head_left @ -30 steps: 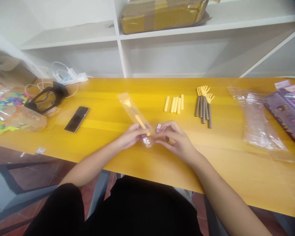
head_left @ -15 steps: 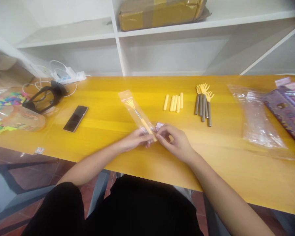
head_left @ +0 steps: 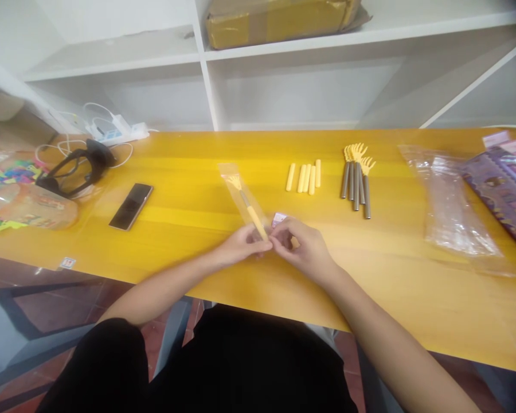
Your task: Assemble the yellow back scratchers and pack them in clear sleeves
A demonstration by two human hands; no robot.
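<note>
A small hand-shaped scratcher (head_left: 254, 217) with a yellow handle and metal rod lies inside a clear plastic sleeve (head_left: 229, 170), tilted up to the left. My left hand (head_left: 246, 244) is closed around the sleeve's lower end and the handle. My right hand (head_left: 298, 244) pinches at the bottom end of the sleeve, its fingertips touching those of my left. Just above my right fingers lies a small printed card (head_left: 278, 219). Several yellow handles (head_left: 303, 178) lie beyond, and several scratcher heads on dark metal rods (head_left: 356, 180) are to their right.
Clear plastic sleeves (head_left: 460, 212) and a purple patterned package (head_left: 499, 183) lie at the right. On the left are a phone (head_left: 131, 206), black goggles (head_left: 75, 172), a power strip (head_left: 122, 135) and a bag of colourful pieces (head_left: 43, 203). White shelving (head_left: 206, 86) stands behind.
The sleeve's upper end has swung slightly right and stands a little more upright. My left thumb has moved nearer the right fingertips.
</note>
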